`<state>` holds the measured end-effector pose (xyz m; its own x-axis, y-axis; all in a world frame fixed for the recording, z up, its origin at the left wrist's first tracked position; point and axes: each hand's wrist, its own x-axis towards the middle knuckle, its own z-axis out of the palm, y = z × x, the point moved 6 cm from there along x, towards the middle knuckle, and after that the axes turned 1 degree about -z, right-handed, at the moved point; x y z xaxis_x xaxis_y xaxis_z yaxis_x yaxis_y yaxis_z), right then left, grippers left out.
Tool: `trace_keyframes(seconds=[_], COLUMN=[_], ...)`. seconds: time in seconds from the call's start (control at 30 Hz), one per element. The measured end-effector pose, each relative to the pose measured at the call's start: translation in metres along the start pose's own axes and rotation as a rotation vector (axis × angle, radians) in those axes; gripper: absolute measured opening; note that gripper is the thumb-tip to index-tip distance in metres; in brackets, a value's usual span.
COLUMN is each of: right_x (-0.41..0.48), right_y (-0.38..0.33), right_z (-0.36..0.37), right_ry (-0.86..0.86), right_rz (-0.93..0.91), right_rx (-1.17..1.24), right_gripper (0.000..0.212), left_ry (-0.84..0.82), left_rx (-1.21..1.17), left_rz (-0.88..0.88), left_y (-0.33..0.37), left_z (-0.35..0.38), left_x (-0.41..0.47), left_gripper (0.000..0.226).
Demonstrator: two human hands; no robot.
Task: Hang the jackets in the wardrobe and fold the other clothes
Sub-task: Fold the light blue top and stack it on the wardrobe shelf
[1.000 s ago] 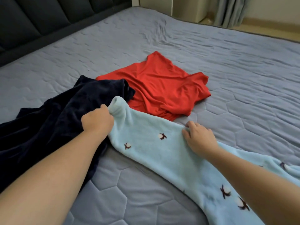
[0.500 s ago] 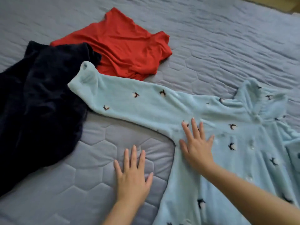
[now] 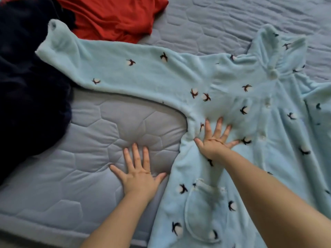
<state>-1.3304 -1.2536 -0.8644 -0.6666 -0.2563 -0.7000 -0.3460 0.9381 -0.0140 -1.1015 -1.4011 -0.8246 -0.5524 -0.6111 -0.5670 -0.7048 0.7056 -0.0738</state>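
Left hand [image 3: 138, 173] lies flat on the bare quilted bed cover [image 3: 89, 126] close to the bed's near edge, fingers straight and spread, holding nothing; thumb tip is just beside the robe's side hem. Right hand [image 3: 215, 142] is flat on the light blue fleece robe [image 3: 223, 83], fingers splayed wide, pressing the cloth just below the armpit seam, gripping nothing. The robe is spread front-up over the right part of the bed, with small dark bird-like prints all over. Patch pocket [image 3: 202, 212] sits beside the right forearm, pale buttons [image 3: 267, 102] run up the front, collar [image 3: 279, 45] at the far right. Its sleeve [image 3: 107, 68] stretches flat to the left, cuff lying on a dark navy garment [image 3: 26, 86] heaped along the bed's left side. Red garment [image 3: 114, 17] lies crumpled farther back, touching the sleeve's far edge and the navy heap
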Motion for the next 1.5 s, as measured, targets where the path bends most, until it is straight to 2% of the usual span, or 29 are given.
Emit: trace_keyframes(seconds=[0.1,0.2,0.23,0.3,0.37,0.43,0.5,0.57,0.63,0.73,0.8,0.9,1.0,1.13,1.2,1.27,1.37,1.5], right_x=[-0.003,-0.030,-0.047,-0.092,-0.145,-0.194,-0.236,-0.273,-0.304,-0.330,-0.332,-0.324,-0.321,-0.325,-0.328,-0.331,-0.340,-0.331], right_y=[-0.004,0.006,0.013,0.040,0.083,0.136,0.200,0.268,0.324,0.365,0.375,0.383,0.382,0.396,0.416,0.428,0.428,0.441], right_z=[-0.011,-0.031,-0.037,-0.037,-0.021,0.002,0.026,0.052,0.080,0.116,0.128,0.139,0.149,0.160,0.169,0.183,0.199,0.162], right_ry=[-0.065,-0.008,0.037,0.115,0.153,0.189,0.222,0.235,0.150,-0.003,0.021,0.150,0.193,0.179,0.161,0.060,-0.174,-0.190], right_rz=[-0.039,-0.167,-0.241,-0.358,-0.353,-0.272,-0.124,0.039,0.167,0.237,0.268,0.347,0.357,0.282,0.308,0.286,0.137,0.099], right_rx=[0.034,0.187,0.263,0.415,0.518,0.545,0.531,0.445,0.355,0.533,0.690,0.866,1.030,1.109,1.127,1.074,0.826,0.747], right_gripper=[0.084,0.074,0.069,0.059,0.050,0.043,0.042,0.047,0.058,0.077,0.085,0.078,0.066,0.068,0.067,0.060,0.050,0.039], left_ry=[0.128,0.337,0.331,0.111,-0.123,-0.184,-0.156,-0.076,0.042,0.129,0.110,0.063,0.050,0.136,0.163,0.166,-0.022,-0.236], left_rx=[-0.032,-0.321,-0.422,-0.552,-0.614,-0.690,-0.741,-0.628,-0.425,-0.270,-0.211,-0.089,0.054,0.272,0.352,0.385,0.406,0.428], left_rz=[0.035,0.209,0.253,0.248,0.114,-0.068,-0.250,-0.335,-0.285,-0.024,0.173,0.450,0.644,0.710,0.721,0.717,0.671,0.570], left_y=[0.002,0.004,0.004,0.007,0.003,-0.013,-0.027,-0.027,-0.007,0.054,0.101,0.166,0.215,0.254,0.265,0.272,0.274,0.275], left_z=[-0.015,-0.027,-0.023,-0.003,0.028,0.047,0.049,0.042,0.028,0.019,0.030,0.056,0.079,0.097,0.099,0.095,0.094,0.074], left_x=[-0.016,-0.058,-0.077,-0.118,-0.155,-0.183,-0.205,-0.223,-0.240,-0.260,-0.271,-0.289,-0.309,-0.310,-0.304,-0.298,-0.291,-0.297], left_gripper=[0.097,0.061,0.052,0.046,0.044,0.035,0.031,0.037,0.050,0.059,0.058,0.055,0.060,0.076,0.068,0.048,0.038,0.038])
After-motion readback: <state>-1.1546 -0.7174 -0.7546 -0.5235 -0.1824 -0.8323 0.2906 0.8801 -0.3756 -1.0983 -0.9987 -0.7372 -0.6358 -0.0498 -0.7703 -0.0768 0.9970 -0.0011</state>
